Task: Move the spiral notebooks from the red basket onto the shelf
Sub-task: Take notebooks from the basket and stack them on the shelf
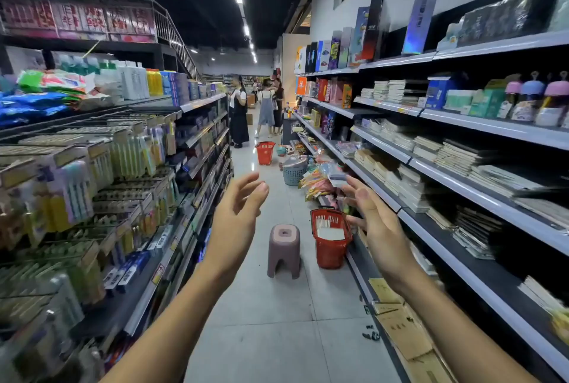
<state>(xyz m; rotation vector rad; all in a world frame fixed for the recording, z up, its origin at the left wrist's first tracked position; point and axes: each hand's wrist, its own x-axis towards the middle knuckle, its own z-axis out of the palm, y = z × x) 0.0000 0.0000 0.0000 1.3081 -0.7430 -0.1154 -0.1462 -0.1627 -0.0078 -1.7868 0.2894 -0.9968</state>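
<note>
A red basket [331, 254] stands on the aisle floor by the foot of the right shelving, with white notebooks [330, 232] lying inside it. Both of my arms reach forward over the aisle. My left hand [237, 213] is raised with relaxed fingers and holds nothing. My right hand [371, 213] hovers just right of the basket, fingers spread and empty. The right shelf [480, 282] carries stacks of notebooks [475, 231] on several levels.
A pink plastic stool [284, 250] stands on the floor left of the basket. Flattened cardboard [400, 321] lies along the shelf base. Farther down are a grey basket [294, 171], loose packets, a second red basket [264, 151] and people [240, 114]. Toothbrush racks line the left.
</note>
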